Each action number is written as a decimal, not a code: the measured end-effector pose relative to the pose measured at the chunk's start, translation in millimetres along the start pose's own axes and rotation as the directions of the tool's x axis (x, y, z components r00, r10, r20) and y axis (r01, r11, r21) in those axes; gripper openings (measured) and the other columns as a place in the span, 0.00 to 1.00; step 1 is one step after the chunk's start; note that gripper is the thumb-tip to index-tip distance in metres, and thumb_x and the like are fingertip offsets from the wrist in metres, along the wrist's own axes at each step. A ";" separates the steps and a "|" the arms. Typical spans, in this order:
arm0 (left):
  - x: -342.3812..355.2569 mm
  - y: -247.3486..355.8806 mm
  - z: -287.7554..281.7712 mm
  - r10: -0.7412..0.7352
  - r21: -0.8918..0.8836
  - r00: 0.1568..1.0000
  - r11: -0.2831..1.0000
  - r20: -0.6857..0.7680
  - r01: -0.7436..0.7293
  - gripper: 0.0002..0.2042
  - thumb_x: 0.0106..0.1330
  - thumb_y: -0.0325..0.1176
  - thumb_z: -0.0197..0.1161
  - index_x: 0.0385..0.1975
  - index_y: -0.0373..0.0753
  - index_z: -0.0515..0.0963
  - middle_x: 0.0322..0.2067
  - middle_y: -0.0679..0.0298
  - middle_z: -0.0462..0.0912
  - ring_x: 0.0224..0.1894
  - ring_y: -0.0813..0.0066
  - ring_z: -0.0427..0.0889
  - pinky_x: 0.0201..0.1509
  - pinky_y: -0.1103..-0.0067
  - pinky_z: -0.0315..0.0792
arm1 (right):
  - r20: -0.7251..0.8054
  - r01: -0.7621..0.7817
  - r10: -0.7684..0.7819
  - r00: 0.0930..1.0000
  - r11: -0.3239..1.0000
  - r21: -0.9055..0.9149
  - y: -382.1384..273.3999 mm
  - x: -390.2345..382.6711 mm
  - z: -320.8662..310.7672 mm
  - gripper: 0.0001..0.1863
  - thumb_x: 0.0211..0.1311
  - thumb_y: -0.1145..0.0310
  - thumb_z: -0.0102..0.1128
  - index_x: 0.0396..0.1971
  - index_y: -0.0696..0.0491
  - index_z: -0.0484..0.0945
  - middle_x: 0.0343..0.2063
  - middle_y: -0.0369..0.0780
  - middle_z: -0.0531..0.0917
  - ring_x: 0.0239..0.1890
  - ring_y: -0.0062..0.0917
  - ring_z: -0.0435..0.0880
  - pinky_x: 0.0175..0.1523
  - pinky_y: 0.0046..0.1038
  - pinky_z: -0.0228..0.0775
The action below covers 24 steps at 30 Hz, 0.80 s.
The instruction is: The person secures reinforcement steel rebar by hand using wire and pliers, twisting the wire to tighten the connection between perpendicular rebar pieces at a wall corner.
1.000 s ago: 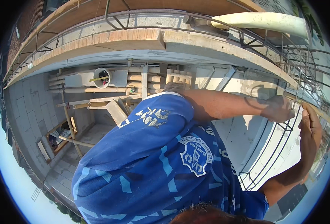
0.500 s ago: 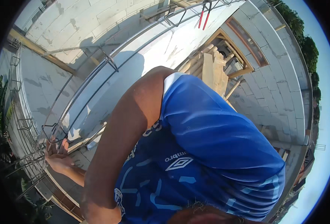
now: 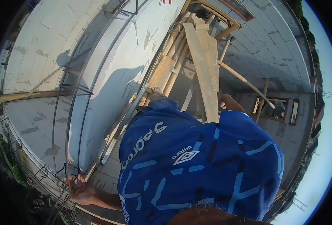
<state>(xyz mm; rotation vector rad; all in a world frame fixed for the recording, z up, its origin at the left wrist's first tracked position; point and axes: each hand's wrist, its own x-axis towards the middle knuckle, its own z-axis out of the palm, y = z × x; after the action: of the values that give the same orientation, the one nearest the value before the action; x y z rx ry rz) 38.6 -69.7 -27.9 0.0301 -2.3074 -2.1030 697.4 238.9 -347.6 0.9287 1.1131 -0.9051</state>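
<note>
I observe the left hand (image 3: 81, 192) at the near left, at the near end of a rebar cage (image 3: 74, 92). Its fingers are raised and slightly apart among the rods; I cannot tell whether they close on one. The right hand (image 3: 222, 104) is only partly visible beyond the blue shirt (image 3: 207, 172); I cannot tell its state or whether it holds anything. It is nearest to the long wooden planks (image 3: 202, 71).

The rebar cage runs from the left hand toward the far side, along the left of the scene. Bent stirrups join its long rods. A pale wall (image 3: 109, 97) stands just right of it, bearing a shadow.

At the far center, I see bamboo poles (image 3: 177, 52) beside the planks. A bare foot (image 3: 157, 90) is at their near end. A single bamboo pole (image 3: 247, 81) slants to the right, before a grey block wall (image 3: 282, 56). Red tool handles (image 3: 165, 1) show at the far edge.
</note>
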 end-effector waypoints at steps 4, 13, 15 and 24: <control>0.0 -3.8 13.3 0.039 0.085 0.999 0.996 0.016 -0.041 0.27 0.71 0.46 0.40 0.51 0.27 0.75 0.43 0.46 0.82 0.38 0.54 0.85 0.38 0.69 0.85 | 0.040 -0.057 0.046 0.998 0.941 0.333 -8.4 0.1 125.1 0.07 0.53 0.77 0.55 0.30 0.60 0.80 0.23 0.44 0.80 0.21 0.31 0.76 0.27 0.38 0.67; -0.9 4.5 5.8 0.129 0.278 0.992 0.952 0.014 -0.128 0.27 0.71 0.46 0.39 0.49 0.26 0.75 0.41 0.46 0.82 0.36 0.54 0.84 0.37 0.69 0.84 | 0.094 -0.104 0.055 0.994 0.738 0.667 -80.9 11.9 239.5 0.08 0.54 0.77 0.55 0.33 0.60 0.80 0.27 0.45 0.82 0.24 0.33 0.79 0.30 0.40 0.69; 0.5 5.8 5.2 0.142 0.312 0.990 0.940 0.018 -0.140 0.27 0.71 0.46 0.39 0.48 0.25 0.75 0.41 0.47 0.82 0.35 0.54 0.84 0.36 0.69 0.84 | 0.100 -0.107 0.052 0.994 0.721 0.684 -89.0 13.0 247.5 0.09 0.54 0.76 0.55 0.34 0.60 0.80 0.27 0.45 0.82 0.24 0.34 0.79 0.31 0.40 0.70; 11.2 8.2 8.4 0.171 0.399 0.985 0.901 0.036 -0.171 0.27 0.72 0.46 0.38 0.46 0.25 0.75 0.39 0.47 0.82 0.33 0.54 0.84 0.35 0.70 0.84 | 0.093 -0.103 0.050 0.994 0.650 0.753 -114.2 14.7 257.8 0.11 0.55 0.75 0.55 0.37 0.60 0.81 0.30 0.47 0.83 0.27 0.36 0.81 0.35 0.41 0.71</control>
<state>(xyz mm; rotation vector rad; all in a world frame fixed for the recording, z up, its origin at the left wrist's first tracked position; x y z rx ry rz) 27.1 -60.9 -20.4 -0.1612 -2.5899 -1.5213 676.4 -42.2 -331.8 1.6101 0.5946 -1.3611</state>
